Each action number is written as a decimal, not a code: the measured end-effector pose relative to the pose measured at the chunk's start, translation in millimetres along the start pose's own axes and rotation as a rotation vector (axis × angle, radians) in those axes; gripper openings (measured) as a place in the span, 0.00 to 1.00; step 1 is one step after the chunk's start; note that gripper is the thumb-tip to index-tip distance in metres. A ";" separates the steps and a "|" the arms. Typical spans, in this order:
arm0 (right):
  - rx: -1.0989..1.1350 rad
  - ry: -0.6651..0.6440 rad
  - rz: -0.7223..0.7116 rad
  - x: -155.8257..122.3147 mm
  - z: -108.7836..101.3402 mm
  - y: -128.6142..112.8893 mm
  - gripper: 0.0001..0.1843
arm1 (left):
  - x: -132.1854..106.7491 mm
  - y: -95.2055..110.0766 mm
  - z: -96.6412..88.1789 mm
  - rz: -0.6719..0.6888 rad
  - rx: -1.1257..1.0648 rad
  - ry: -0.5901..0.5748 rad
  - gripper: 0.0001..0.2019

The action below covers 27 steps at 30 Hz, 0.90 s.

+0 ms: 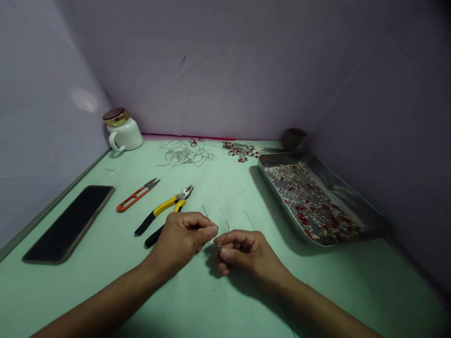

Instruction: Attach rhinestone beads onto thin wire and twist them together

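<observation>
My left hand (188, 236) pinches a thin wire (206, 213), whose end sticks up past the fingertips. Close beside it, my right hand (245, 251) is closed with thumb and fingers around a small beaded piece (219, 245), mostly hidden by the fingertips. A short wire end shows above the right fingers. Both hands are just above the green tabletop, their fingertips almost touching. Pliers (165, 209) with yellow and black handles lie partly behind my left hand. Orange thread snips (138, 195) rest to their left.
A metal tray (283, 210) of clear and red beads stands at the right. Farther back lie red-beaded wire stems (241, 151) and a tangle of wire (187, 154). A lidded white mug (125, 133), a phone (70, 222) and a small dark pot (293, 138) are around the edges.
</observation>
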State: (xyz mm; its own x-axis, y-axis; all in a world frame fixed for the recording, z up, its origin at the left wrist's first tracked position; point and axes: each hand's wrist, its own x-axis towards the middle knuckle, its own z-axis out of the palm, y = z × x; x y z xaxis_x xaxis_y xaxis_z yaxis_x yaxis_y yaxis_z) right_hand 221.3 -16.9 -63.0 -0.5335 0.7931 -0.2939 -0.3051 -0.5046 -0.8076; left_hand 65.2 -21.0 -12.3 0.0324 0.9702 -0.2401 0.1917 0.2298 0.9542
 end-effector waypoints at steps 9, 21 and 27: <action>-0.043 0.147 0.025 1.7 2.8 -2.6 0.12 | 4.4 -5.3 -3.9 -0.068 -0.039 -0.107 0.07; -0.093 0.186 0.040 1.7 5.9 1.6 0.15 | 1.1 -14.1 -17.1 0.854 0.971 0.042 0.13; -0.202 0.174 0.043 0.4 6.3 7.2 0.12 | -9.4 1.0 -22.2 1.030 1.280 -0.028 0.10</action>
State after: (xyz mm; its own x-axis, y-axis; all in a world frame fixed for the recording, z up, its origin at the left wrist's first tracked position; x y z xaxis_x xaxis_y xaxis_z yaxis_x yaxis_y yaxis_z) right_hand 214.0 -22.4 -65.8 -0.3934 0.8281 -0.3994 -0.1120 -0.4744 -0.8732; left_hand 43.3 -28.2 -5.2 0.6662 0.6600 0.3473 0.7164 -0.6957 -0.0520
